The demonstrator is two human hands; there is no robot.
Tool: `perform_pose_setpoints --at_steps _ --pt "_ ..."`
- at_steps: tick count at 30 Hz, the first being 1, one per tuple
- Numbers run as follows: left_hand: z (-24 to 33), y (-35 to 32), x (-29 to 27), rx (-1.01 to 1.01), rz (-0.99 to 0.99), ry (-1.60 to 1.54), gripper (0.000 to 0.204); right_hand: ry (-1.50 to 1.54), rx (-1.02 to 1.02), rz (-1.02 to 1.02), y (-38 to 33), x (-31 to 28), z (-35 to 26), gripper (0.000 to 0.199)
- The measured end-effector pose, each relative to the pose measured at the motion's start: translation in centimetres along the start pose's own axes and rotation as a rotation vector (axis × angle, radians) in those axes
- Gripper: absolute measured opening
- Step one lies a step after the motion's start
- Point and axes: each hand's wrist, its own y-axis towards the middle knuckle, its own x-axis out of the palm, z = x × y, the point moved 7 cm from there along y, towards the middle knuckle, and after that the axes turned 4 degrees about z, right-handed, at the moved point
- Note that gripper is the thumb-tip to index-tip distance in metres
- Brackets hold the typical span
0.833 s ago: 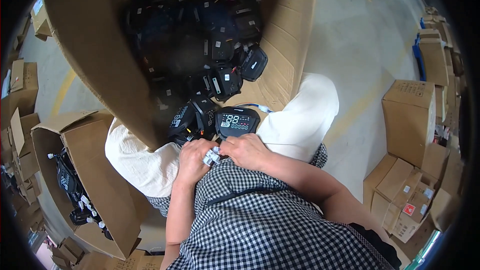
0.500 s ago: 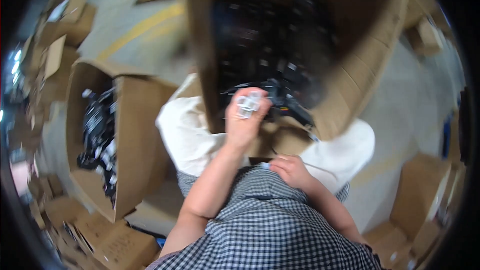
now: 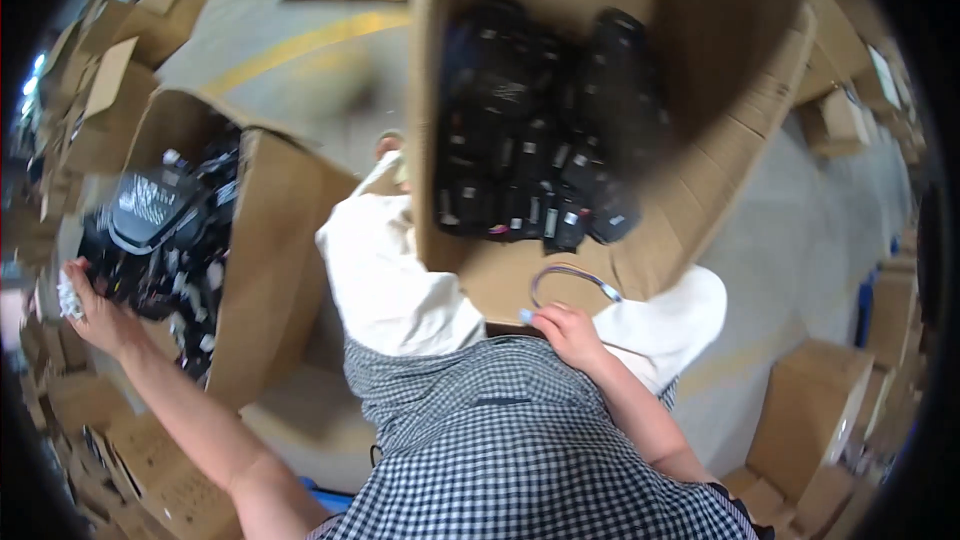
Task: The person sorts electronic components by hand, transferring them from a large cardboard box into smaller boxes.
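Note:
My left hand [image 3: 100, 323] reaches out to the far left, at the edge of the left cardboard box [image 3: 285, 250]. Its fingers are curled around small white plastic pieces [image 3: 69, 296]. Close to that hand, a dark grey plastic part with a mesh-like face [image 3: 155, 205] shows over the black parts [image 3: 190, 275] in this box; whether it rests on them I cannot tell. In front of my waist, my right hand [image 3: 572, 333] pinches a pale connector [image 3: 527, 316]. A thin looped cable [image 3: 563, 269] arcs beside this hand, ending in a light plug [image 3: 611, 292].
Straight ahead, a large open cardboard box [image 3: 690, 205] stands between my knees, with several black plastic parts [image 3: 520, 155] packed inside. More cartons line the left and right sides, including an open one [image 3: 808, 405] at the lower right. A yellow line [image 3: 310, 43] crosses the grey floor.
My left hand has swung from the large box far to the left box, still with the white pieces. The grey mesh-faced part now shows there. My right hand stays near my waist.

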Motion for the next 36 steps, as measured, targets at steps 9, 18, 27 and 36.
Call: perform_pose_setpoints --at_steps 9,18,27,36 --pt "-22.3 -1.6 -9.1 -0.098 -0.496 0.747 0.043 -0.163 -0.068 0.148 10.9 1.6 0.1 0.019" --pt "-2.5 -9.7 -1.9 0.213 -0.398 1.392 0.093 -0.411 0.166 -0.271 14.6 12.2 5.6 0.024" --pt "8.1 -26.2 15.6 0.555 -0.936 0.4 0.03 -0.405 0.056 -0.344 12.9 9.2 5.9 0.02" --pt "-3.0 -45.1 19.4 -0.044 -1.411 0.181 0.076 0.591 -0.017 0.205 5.7 5.8 3.4 0.023"
